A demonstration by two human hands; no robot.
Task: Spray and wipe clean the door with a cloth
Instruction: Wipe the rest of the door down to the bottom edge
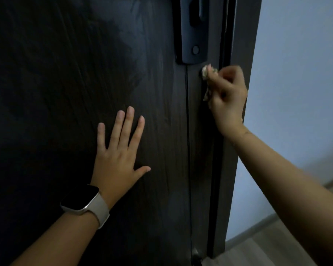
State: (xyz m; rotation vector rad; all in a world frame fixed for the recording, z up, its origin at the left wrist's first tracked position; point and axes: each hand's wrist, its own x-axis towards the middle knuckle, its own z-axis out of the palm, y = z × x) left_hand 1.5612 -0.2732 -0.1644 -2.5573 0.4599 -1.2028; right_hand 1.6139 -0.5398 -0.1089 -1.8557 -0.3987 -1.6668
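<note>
A dark wood-grain door (65, 83) fills most of the view, with pale wipe streaks across its upper middle. My left hand (116, 152) lies flat on the door, fingers spread and straight, a watch on the wrist. My right hand (228, 96) grips a small crumpled pale cloth (206, 72) and presses it against the door's right strip, just below the black handle plate (194, 35). Most of the cloth is hidden inside the fist. No spray bottle is in view.
The dark door frame (238, 54) runs down the right side of the door. Beyond it stands a pale blue wall (296, 73), with a light wooden floor (258, 250) and a skirting board at the lower right.
</note>
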